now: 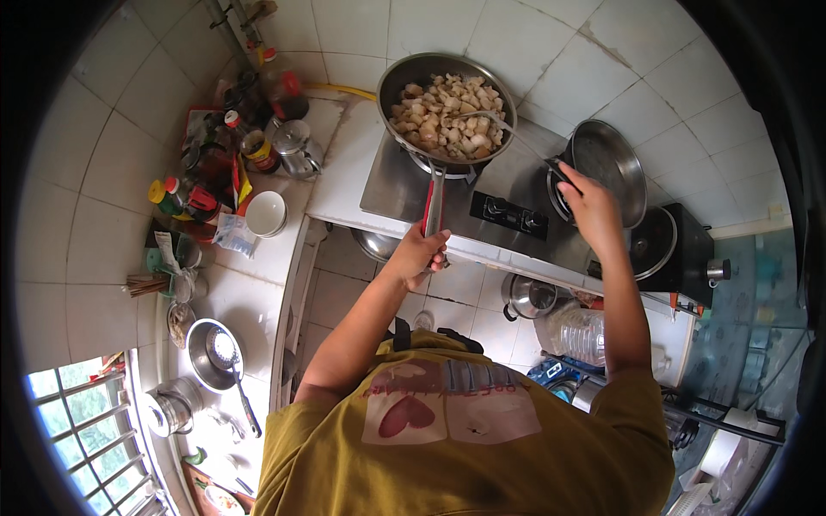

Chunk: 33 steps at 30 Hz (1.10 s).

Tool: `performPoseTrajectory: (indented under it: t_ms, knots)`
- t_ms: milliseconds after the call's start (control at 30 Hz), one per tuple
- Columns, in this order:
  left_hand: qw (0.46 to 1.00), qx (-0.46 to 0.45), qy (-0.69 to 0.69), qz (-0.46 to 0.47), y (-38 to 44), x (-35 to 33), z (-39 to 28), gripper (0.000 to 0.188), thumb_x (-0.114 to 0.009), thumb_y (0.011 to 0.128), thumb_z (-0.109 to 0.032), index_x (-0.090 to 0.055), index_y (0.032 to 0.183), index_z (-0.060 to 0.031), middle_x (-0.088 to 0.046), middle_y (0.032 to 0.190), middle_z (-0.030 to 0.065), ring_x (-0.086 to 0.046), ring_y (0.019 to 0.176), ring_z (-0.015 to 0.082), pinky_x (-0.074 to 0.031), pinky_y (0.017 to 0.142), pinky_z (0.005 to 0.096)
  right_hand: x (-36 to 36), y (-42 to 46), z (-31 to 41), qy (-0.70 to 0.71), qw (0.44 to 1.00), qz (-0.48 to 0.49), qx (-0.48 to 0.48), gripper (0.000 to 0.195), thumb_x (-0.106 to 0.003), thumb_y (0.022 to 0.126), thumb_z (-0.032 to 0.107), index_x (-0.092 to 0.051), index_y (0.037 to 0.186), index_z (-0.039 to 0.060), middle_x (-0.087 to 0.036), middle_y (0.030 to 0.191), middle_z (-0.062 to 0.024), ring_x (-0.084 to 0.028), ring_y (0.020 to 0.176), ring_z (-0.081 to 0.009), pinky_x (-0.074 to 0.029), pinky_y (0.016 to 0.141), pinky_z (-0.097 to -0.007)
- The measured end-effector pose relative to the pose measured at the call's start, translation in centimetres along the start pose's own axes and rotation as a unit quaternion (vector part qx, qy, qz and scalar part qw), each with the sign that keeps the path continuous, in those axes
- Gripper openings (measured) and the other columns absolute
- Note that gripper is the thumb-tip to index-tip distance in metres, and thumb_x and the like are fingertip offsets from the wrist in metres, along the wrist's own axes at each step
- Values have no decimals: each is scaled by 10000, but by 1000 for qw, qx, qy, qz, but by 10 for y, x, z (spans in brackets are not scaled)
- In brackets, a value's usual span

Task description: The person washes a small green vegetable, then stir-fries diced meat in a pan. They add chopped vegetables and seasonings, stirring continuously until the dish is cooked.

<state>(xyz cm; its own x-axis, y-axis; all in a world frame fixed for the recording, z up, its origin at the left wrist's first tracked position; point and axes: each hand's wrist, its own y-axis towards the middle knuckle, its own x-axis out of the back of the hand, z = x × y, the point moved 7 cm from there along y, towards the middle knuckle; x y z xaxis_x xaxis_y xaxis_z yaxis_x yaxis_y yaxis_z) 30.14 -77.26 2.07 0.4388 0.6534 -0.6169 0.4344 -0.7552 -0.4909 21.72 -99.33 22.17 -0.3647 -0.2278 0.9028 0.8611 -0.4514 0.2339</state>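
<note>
My left hand (423, 253) grips the red-and-grey handle (433, 203) of a deep frying pan (385, 103) over the left burner of a steel gas stove (397, 177). Browned, pale chunks of diced meat (445, 119) fill much of the pan. In my right hand (588, 205) is the black handle of a metal spatula (526, 140). Its blade rests among the chunks at the pan's right side. Two black control knobs (514, 215) sit on the stove front, between my hands.
An empty steel pan (610, 161) stands on the right burner, close behind my right hand. Bottles and a steel pot (295, 147) crowd the left counter, near white bowls (265, 214). Further down, a skimmer (223, 348) lies in a metal basin (203, 371). A black appliance (687, 258) is at right.
</note>
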Motion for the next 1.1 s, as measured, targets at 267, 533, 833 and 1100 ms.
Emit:
performPoseTrajectory:
  t_ms: [267, 533, 833, 1100]
  knots:
    - [1000, 5, 18, -2, -1, 0, -2, 226, -593, 881, -90, -399, 992, -53, -448, 701, 37, -415, 488, 85, -342, 391, 221, 32, -18, 12, -73, 993, 92, 7, 305, -619, 854, 245, -638, 1135, 128, -646, 914, -171, -628, 806, -313, -485, 715, -361]
    - [999, 13, 42, -10, -3, -1, -6, 192, -579, 883, -93, -407, 960, -60, -454, 698, 32, -415, 495, 80, -329, 389, 209, -73, 18, 6, -135, 990, 11, 39, 279, -596, 860, 278, -636, 1121, 187, -615, 791, -140, -606, 710, -338, -489, 630, -425]
    - [1000, 1, 30, -9, -3, 5, -13, 183, -579, 881, -91, -411, 949, -66, -445, 695, 27, -409, 514, 71, -318, 391, 195, 12, 33, 46, -84, 991, -14, 106, 291, -635, 837, 205, -647, 1127, 185, -544, 729, -105, -561, 694, -297, -445, 616, -374]
    - [1000, -8, 22, 7, -4, 3, -15, 169, -574, 884, -90, -418, 938, -54, -448, 697, 25, -406, 510, 68, -321, 395, 192, -73, 91, 94, -224, 898, -23, 377, 450, -584, 774, 80, -598, 1188, 255, -525, 797, -62, -576, 690, -232, -471, 576, -356]
